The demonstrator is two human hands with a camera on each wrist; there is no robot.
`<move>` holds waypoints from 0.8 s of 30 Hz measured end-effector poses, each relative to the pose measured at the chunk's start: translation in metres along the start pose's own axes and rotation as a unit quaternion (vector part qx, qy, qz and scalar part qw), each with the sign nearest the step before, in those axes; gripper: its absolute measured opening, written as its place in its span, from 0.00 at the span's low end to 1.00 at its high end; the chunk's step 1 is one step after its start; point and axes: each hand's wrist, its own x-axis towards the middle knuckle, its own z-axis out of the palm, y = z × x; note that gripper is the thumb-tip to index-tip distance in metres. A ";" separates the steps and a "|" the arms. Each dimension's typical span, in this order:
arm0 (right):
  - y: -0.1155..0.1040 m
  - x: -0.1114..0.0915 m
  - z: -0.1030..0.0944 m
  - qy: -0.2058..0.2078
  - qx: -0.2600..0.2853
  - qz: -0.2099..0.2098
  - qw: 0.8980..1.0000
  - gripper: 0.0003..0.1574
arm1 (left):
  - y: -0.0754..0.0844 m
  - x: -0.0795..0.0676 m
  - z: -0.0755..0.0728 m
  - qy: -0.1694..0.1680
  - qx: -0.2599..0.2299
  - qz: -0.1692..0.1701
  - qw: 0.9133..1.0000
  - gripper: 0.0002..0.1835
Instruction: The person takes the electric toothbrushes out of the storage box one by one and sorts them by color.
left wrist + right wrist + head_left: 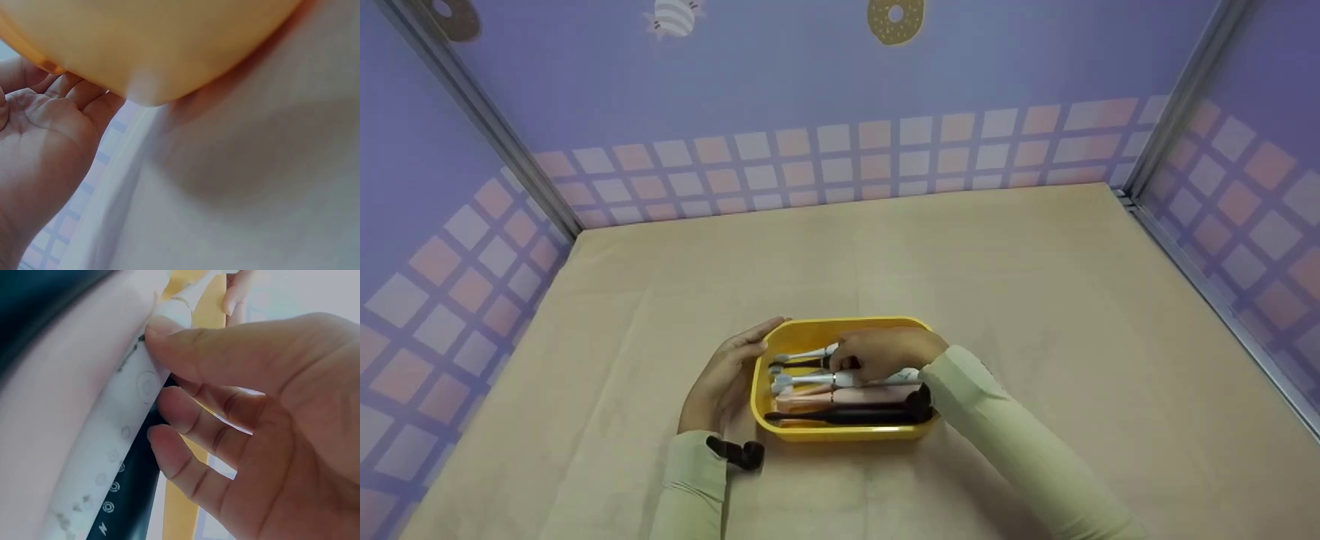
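A yellow plastic bin [847, 433] sits on the table with several electric toothbrushes lying side by side in it. My left hand [721, 377] holds the bin's left end, thumb at the rim and fingers along the outside wall [157, 50]; their tips are partly hidden. My right hand [885, 352] reaches into the bin. It pinches a black electric toothbrush [126, 481] between thumb and fingers, the grip partly hidden. The thumb overlaps a white electric toothbrush [121, 422] right beside it. A pink toothbrush [855, 395] and another black toothbrush [855, 414] lie nearer the front wall.
The bin stands on a pale cloth-covered table [885, 262]. Purple checked panels [840, 82] rise behind and at both sides, joined by metal posts [1185, 90]. Small black devices are strapped at both wrists, one at the left sleeve [694, 472].
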 end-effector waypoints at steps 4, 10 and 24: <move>0.004 -0.004 -0.001 0.004 0.020 -0.015 1.000 0.08 | 0.001 0.001 0.001 0.009 0.002 -0.002 1.000 0.27; 0.008 -0.010 0.000 0.004 0.056 0.008 0.998 0.22 | 0.000 0.002 0.000 0.019 0.009 0.002 1.000 0.27; 0.011 -0.020 0.000 0.001 0.077 0.031 0.997 0.22 | 0.002 -0.001 0.000 0.002 0.019 0.000 1.000 0.27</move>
